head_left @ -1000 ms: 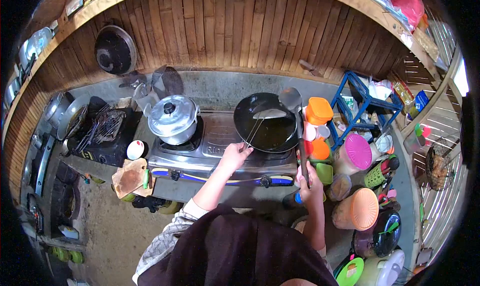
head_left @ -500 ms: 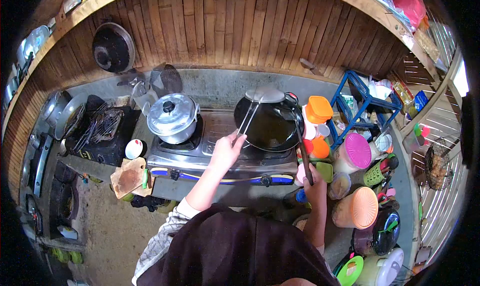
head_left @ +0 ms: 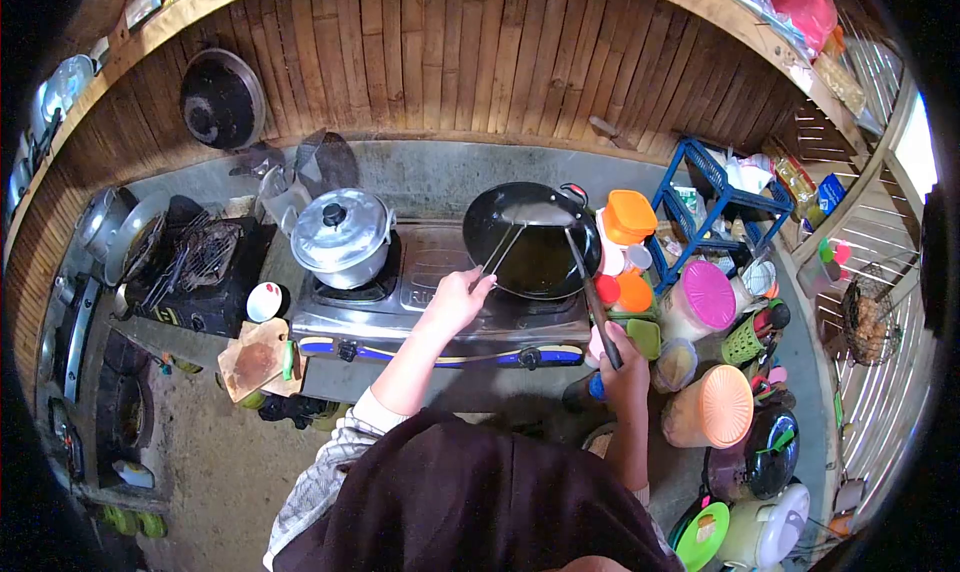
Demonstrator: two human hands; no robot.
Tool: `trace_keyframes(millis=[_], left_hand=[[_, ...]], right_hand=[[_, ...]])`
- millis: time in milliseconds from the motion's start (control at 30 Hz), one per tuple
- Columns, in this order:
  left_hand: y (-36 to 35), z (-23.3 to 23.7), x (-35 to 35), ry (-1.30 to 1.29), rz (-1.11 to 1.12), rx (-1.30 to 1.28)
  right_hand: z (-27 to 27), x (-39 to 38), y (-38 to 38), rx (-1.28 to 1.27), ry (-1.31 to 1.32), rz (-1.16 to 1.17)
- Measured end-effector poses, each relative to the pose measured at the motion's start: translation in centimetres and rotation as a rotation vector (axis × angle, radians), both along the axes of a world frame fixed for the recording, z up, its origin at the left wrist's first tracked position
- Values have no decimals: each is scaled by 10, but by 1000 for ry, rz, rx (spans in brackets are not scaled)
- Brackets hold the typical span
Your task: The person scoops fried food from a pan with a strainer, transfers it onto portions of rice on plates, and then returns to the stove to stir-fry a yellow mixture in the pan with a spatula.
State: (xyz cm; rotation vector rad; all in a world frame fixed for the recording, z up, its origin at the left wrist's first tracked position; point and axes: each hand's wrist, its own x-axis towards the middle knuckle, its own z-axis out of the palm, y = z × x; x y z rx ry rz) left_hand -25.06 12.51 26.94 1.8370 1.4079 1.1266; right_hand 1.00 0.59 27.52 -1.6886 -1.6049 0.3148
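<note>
Gripping the skimmer (head_left: 538, 214) above the wok (head_left: 478, 234), your left hand (head_left: 455, 302) is probably letting it drain there; your right hand (head_left: 622, 360) is clasping the spatula (head_left: 590, 292).

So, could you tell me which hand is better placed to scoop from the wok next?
Probably the left hand: it sits by the wok, holding the skimmer with its head over it. The right hand grips the spatula farther back.

So the lidded aluminium pot (head_left: 342, 234) sits on the left burner of the steel gas stove (head_left: 440, 267), the round black wok (head_left: 540, 267) sits on the right burner with the wire skimmer (head_left: 537, 214) and long-handled spatula (head_left: 592, 292) in it, lidded plastic tubs (head_left: 712, 297) are right of the stove, and the black charcoal grill (head_left: 195, 257) is left.
</note>
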Motion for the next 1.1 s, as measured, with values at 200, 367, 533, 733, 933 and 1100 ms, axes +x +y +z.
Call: trace_keyframes(millis=[200, 367, 533, 733, 933, 1100], left_hand=[[-2, 3, -1, -21, -4, -74], [-5, 4, -2, -52, 4, -64], [-6, 7, -10, -165, 31, -237], [-15, -10, -16, -237, 30, -225], [-19, -9, -9, -179, 32, -217], [-17, -18, 2, -116, -85, -147]], right_hand=[[-6, -2, -2, 39, 48, -23], [-37, 7, 14, 123, 36, 13], [-39, -4, 46, 85, -45, 18], [-66, -32, 88, -58, -62, -72], [-76, -48, 100, -130, -138, -139], [-74, -46, 99, -135, -111, -93]])
